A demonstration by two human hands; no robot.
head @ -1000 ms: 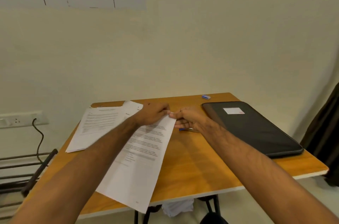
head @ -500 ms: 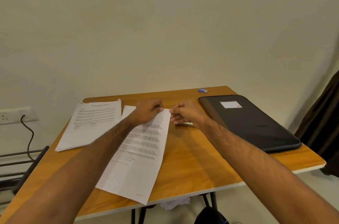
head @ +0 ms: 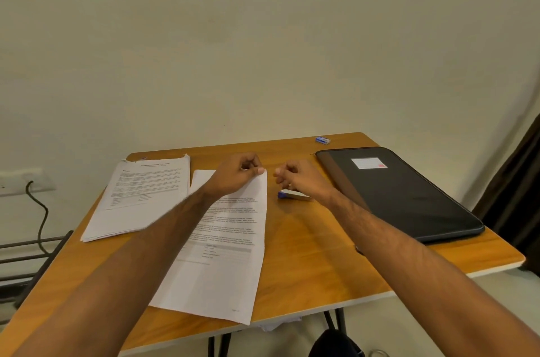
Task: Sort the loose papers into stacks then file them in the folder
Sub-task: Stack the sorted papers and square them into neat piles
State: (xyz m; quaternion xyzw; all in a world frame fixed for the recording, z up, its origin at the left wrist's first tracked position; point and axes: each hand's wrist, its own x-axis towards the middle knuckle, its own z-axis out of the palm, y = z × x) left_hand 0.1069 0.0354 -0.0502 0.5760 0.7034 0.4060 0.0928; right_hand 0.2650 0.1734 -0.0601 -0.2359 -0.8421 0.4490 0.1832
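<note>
- The thick stack of printed white papers [head: 143, 196] lies on the left part of the wooden table [head: 315, 257].
- The left hand [head: 233, 177] pinches the top corner of the single printed white sheet [head: 225, 251].
- The right hand [head: 301, 178] is curled and holds nothing, just beside that corner.
- The closed black folder [head: 403, 196] lies at the right.

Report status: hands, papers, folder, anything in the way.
Left hand pinches middle sheet's top corner; right hand curled, holding nothing. Stack left, folder closed right. Stapler under the right wrist.
</note>
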